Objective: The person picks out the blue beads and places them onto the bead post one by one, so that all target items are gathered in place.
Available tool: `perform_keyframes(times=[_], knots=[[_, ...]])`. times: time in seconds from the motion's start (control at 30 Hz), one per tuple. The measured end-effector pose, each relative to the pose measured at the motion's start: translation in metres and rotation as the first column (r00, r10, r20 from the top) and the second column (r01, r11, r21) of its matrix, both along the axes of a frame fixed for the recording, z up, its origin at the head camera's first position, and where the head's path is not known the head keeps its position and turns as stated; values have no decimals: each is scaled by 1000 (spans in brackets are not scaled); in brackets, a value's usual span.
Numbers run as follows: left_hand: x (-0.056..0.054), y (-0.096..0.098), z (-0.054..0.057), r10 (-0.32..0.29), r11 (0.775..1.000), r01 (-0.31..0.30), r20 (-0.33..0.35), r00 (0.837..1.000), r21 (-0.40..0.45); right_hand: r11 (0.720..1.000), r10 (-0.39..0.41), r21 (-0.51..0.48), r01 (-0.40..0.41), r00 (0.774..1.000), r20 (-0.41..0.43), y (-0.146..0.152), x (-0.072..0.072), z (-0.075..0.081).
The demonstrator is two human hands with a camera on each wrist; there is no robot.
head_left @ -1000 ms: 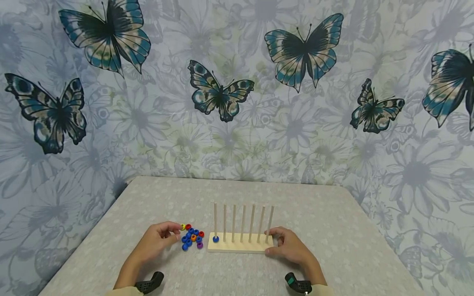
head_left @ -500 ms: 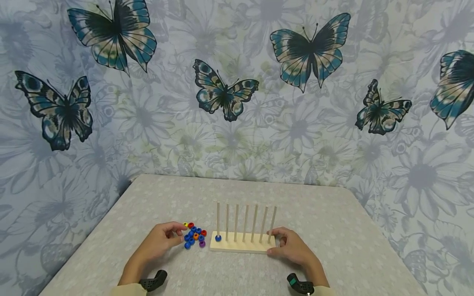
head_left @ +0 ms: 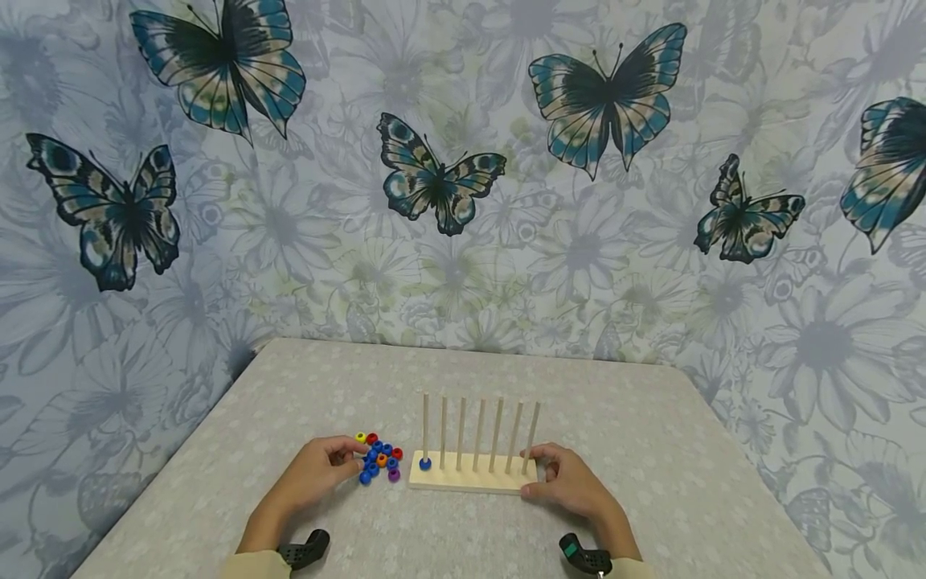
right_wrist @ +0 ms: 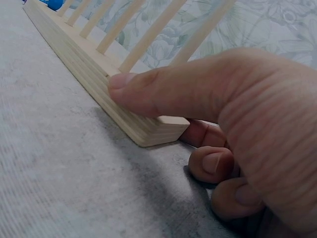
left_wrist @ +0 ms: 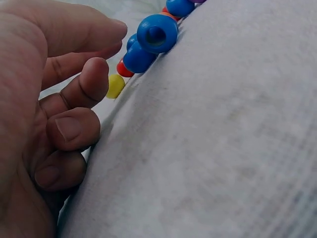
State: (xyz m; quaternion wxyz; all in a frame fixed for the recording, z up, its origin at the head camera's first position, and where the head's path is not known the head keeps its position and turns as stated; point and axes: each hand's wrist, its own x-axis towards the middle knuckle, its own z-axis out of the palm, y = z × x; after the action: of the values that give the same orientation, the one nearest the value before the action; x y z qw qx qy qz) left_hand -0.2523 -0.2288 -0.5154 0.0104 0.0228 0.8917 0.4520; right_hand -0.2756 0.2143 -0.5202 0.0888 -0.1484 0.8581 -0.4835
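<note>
In the head view my left hand [head_left: 321, 468] reaches to the left side of a loose cluster of beads, with its thumb and index fingertips right at the blue beads [head_left: 372, 455]. The left wrist view has a gap between the thumb tip and a large blue bead [left_wrist: 157, 33], and the other fingers bend loosely. My right hand [head_left: 567, 478] grips the right end of a pale wooden peg board [head_left: 470, 481], thumb along its front side and fingers behind. Several thin upright pegs [head_left: 477, 434] stand in a row on it. One blue bead [head_left: 425, 464] sits at the foot of the leftmost peg.
Around the blue beads lie a yellow bead [head_left: 360, 437], red beads [head_left: 397, 454], an orange bead [head_left: 382, 461] and a purple bead [head_left: 394, 475]. A pale patterned cloth covers the table [head_left: 463, 535]. Its far edge meets a butterfly-patterned wall [head_left: 463, 305].
My left fingertips have shifted from beside the yellow bead to the blue beads, uncovering the yellow one. My right hand keeps its grip on the peg board. The head view has swung slightly left.
</note>
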Motion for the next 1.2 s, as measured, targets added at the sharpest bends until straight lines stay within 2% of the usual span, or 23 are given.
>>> perform_keyframes(times=[0.4,0.7,1.2], knots=[[0,1,-1,22,999,-22,-16,1000,-32,1000,0,24,0,1000,-17,1,-2,-1],[1,2,-1,7,999,-7,-7,1000,-49,1000,-3,15,3,1000,-7,0,0,3],[0,1,-5,6,997,-8,-20,1000,-78,1000,11,15,-11,1000,-6,2,1,0]])
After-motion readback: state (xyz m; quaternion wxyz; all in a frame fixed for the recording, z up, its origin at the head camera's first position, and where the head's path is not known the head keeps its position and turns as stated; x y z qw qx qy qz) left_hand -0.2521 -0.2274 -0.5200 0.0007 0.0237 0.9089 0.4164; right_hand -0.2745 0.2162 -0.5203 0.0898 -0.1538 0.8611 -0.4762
